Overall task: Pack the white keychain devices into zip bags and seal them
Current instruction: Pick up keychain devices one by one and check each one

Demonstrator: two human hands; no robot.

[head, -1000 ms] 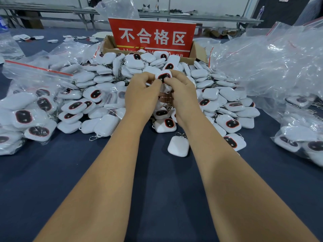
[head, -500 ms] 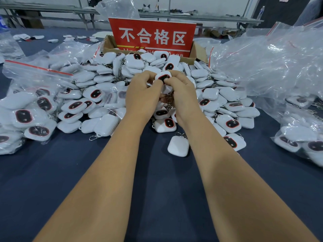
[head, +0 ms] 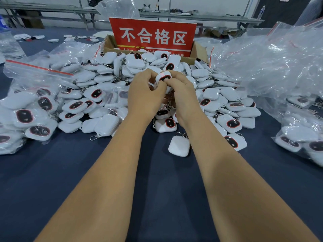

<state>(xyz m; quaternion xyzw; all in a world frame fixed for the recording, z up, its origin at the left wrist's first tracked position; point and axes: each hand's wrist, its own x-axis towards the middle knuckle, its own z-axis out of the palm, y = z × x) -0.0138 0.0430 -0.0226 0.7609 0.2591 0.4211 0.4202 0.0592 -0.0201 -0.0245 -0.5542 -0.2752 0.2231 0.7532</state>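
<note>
Fingers of the left hand [head: 146,95] and right hand [head: 183,95] pinch one white keychain device [head: 164,78] above the pile [head: 209,95] on the table [head: 52,172]. Its dark, red-rimmed oval window faces the camera, long axis tilted up toward the right.

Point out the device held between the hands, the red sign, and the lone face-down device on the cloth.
held device [head: 164,78], head view, on its dark oval face.
red sign [head: 153,35], head view, on its white lettering.
face-down device [head: 179,146], head view, on its plain white back.

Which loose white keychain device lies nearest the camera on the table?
The blank-side-up device lying alone on the cloth between the forearms, nearer than the pile.
</note>
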